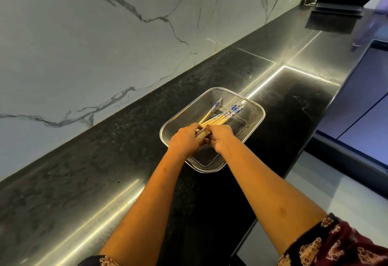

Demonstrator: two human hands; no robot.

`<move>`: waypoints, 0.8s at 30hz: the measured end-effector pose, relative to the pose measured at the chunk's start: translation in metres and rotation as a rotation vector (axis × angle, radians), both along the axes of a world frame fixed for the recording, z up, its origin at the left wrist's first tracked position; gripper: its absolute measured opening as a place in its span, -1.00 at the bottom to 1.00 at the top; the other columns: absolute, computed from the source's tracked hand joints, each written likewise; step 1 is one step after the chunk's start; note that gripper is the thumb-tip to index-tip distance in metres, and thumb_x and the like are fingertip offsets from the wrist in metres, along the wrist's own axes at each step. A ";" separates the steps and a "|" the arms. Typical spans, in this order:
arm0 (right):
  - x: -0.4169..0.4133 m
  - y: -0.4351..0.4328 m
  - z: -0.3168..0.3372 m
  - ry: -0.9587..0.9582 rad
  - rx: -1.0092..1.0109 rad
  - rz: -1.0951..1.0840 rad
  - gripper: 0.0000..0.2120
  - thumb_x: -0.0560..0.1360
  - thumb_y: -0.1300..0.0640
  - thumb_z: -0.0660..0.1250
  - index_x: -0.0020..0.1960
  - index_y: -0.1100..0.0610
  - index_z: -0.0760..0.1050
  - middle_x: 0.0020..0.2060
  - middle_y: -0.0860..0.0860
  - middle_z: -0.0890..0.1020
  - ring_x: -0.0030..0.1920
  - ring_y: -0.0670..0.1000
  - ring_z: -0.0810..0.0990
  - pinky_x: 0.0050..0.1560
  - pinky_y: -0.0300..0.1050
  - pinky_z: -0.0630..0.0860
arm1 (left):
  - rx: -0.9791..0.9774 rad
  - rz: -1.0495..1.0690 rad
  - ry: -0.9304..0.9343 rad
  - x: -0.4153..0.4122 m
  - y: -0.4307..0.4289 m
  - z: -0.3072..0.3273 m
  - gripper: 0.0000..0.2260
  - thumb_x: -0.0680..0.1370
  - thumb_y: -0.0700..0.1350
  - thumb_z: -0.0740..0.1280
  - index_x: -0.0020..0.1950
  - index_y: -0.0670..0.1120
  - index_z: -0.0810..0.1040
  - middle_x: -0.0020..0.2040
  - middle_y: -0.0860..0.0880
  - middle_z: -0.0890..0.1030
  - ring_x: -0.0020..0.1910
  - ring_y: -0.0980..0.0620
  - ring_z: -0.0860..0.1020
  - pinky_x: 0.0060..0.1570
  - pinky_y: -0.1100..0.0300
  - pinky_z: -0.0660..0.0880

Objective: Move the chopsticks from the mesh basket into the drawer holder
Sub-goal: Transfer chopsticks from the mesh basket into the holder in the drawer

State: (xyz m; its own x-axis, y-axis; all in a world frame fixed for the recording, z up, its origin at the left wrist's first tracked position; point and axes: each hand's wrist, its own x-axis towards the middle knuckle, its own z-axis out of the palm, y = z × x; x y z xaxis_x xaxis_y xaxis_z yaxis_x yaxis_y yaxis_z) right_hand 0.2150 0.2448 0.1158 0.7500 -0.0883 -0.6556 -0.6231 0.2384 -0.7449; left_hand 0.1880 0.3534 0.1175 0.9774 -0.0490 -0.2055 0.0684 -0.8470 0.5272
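Both hands reach into a rectangular mesh basket [247, 106] on a black table [105, 160] beneath a marble wall [84, 34]. The left hand [184, 139] and right hand [221, 138] are each closed around a bundle of blue-patterned bamboo chopsticks [220, 117], which lies inside the basket.

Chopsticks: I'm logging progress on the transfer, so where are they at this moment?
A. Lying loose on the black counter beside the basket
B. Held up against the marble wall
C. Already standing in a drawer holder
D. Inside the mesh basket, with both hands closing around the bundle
D. The chopsticks lie inside the mesh basket on the counter, and the left hand and right hand gather their near ends.
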 end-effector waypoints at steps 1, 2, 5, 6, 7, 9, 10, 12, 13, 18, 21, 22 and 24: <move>-0.001 -0.001 0.002 -0.011 0.007 -0.003 -0.98 0.54 0.32 0.27 -0.06 0.28 0.47 -0.16 0.22 0.59 -0.37 0.05 0.57 -0.46 -0.15 0.49 | -0.015 -0.008 0.006 -0.001 -0.001 0.001 -0.63 0.51 -0.01 0.34 0.29 0.00 0.39 0.22 -0.13 0.54 0.12 -0.10 0.53 0.15 -0.03 0.50; -0.003 -0.002 0.004 -0.022 0.027 -0.010 -0.96 0.54 0.33 0.27 -0.09 0.28 0.46 -0.19 0.21 0.59 -0.37 0.05 0.57 -0.48 -0.16 0.49 | -0.035 -0.013 0.010 -0.001 -0.001 0.002 -0.63 0.51 -0.03 0.34 0.29 0.00 0.38 0.21 -0.14 0.53 0.09 -0.11 0.54 0.14 -0.04 0.51; -0.011 -0.009 0.012 -0.066 0.161 -0.046 -0.91 0.54 0.35 0.27 -0.15 0.29 0.46 -0.30 0.18 0.58 -0.36 0.06 0.59 -0.57 -0.21 0.53 | -0.116 -0.040 -0.016 -0.003 0.002 0.010 -0.67 0.53 -0.07 0.32 0.28 0.01 0.39 0.15 -0.14 0.54 -0.03 -0.06 0.54 0.06 0.00 0.54; -0.013 -0.012 0.015 -0.086 0.227 -0.065 -0.91 0.54 0.35 0.27 -0.14 0.30 0.47 -0.32 0.18 0.59 -0.38 0.07 0.61 -0.57 -0.21 0.54 | -0.141 -0.055 -0.040 -0.004 0.004 0.014 -0.68 0.53 -0.06 0.32 0.28 0.01 0.41 0.14 -0.12 0.55 -0.04 -0.02 0.52 0.03 0.05 0.53; -0.015 -0.015 0.017 -0.112 0.291 -0.082 -0.93 0.54 0.34 0.27 -0.11 0.30 0.47 -0.33 0.17 0.60 -0.41 0.07 0.63 -0.55 -0.20 0.56 | -0.168 -0.070 -0.066 -0.005 0.006 0.019 -0.68 0.53 -0.06 0.32 0.27 0.02 0.44 0.12 -0.09 0.56 -0.05 0.00 0.51 0.00 0.10 0.51; -0.020 -0.024 0.020 -0.172 0.384 -0.095 -0.97 0.55 0.30 0.28 -0.05 0.26 0.49 -0.35 0.15 0.65 -0.45 0.03 0.67 -0.49 -0.17 0.59 | -0.224 -0.099 -0.097 -0.010 0.010 0.027 -0.71 0.54 -0.07 0.30 0.27 0.05 0.48 0.07 -0.03 0.58 -0.06 0.03 0.51 -0.06 0.18 0.46; -0.022 -0.029 0.021 -0.200 0.415 -0.100 -0.97 0.54 0.28 0.29 -0.03 0.24 0.50 -0.34 0.12 0.67 -0.43 0.01 0.68 -0.45 -0.16 0.61 | -0.244 -0.114 -0.101 -0.013 0.012 0.032 -0.72 0.55 -0.08 0.28 0.26 0.08 0.49 0.03 0.00 0.58 -0.09 0.04 0.51 -0.10 0.21 0.44; -0.027 -0.040 0.023 -0.245 0.469 -0.118 -0.90 0.53 0.27 0.31 0.05 0.22 0.51 -0.30 0.09 0.70 -0.36 0.00 0.70 -0.39 -0.15 0.62 | -0.252 -0.143 -0.103 -0.020 0.011 0.038 -0.70 0.57 -0.09 0.24 0.29 0.09 0.48 -0.02 0.05 0.56 -0.15 0.08 0.50 -0.17 0.27 0.42; -0.030 -0.045 0.024 -0.267 0.498 -0.122 -0.88 0.53 0.27 0.31 0.07 0.22 0.51 -0.29 0.08 0.71 -0.32 0.00 0.71 -0.36 -0.14 0.63 | -0.251 -0.158 -0.110 -0.024 0.008 0.041 -0.69 0.58 -0.11 0.23 0.31 0.08 0.47 -0.02 0.07 0.54 -0.15 0.09 0.49 -0.16 0.29 0.41; -0.056 -0.073 0.029 -0.303 0.573 -0.146 -0.86 0.53 0.28 0.31 0.07 0.29 0.53 -0.29 0.10 0.70 -0.29 0.00 0.71 -0.27 -0.10 0.66 | -0.234 -0.253 -0.141 -0.052 -0.018 0.047 -0.69 0.57 -0.13 0.25 0.32 0.05 0.48 0.01 0.09 0.49 -0.13 0.17 0.44 -0.15 0.43 0.34; -0.080 -0.092 0.034 -0.310 0.625 -0.181 -0.93 0.53 0.33 0.28 -0.01 0.30 0.52 -0.33 0.11 0.70 -0.32 0.02 0.71 -0.23 -0.08 0.66 | -0.401 -0.232 -0.135 -0.080 -0.029 0.045 -0.70 0.54 -0.11 0.31 0.25 0.11 0.51 -0.02 0.09 0.58 -0.17 0.17 0.49 -0.23 0.47 0.40; -0.089 -0.099 0.036 -0.321 0.646 -0.202 -0.95 0.54 0.34 0.27 -0.04 0.30 0.51 -0.35 0.11 0.70 -0.33 0.02 0.71 -0.22 -0.07 0.66 | -0.582 -0.185 -0.138 -0.093 -0.033 0.045 -0.72 0.50 -0.10 0.36 0.20 0.12 0.55 -0.05 0.07 0.62 -0.21 0.17 0.53 -0.25 0.45 0.45; -0.106 -0.111 0.042 -0.337 0.699 -0.244 -0.92 0.55 0.34 0.25 -0.09 0.32 0.50 -0.36 0.13 0.68 -0.35 0.02 0.70 -0.22 -0.07 0.65 | -1.033 -0.022 -0.160 -0.121 -0.046 0.041 -0.70 0.40 -0.09 0.45 0.13 0.07 0.60 -0.08 0.02 0.66 -0.19 0.13 0.60 -0.23 0.34 0.52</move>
State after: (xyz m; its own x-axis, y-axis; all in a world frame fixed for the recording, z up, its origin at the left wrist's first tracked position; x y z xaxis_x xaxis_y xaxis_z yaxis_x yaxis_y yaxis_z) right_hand 0.1089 0.1337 0.1577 0.9295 0.0716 -0.3618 -0.2622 0.8183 -0.5116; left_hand 0.0671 0.3069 0.1583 0.9862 -0.1457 0.0783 -0.0761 0.0207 0.9969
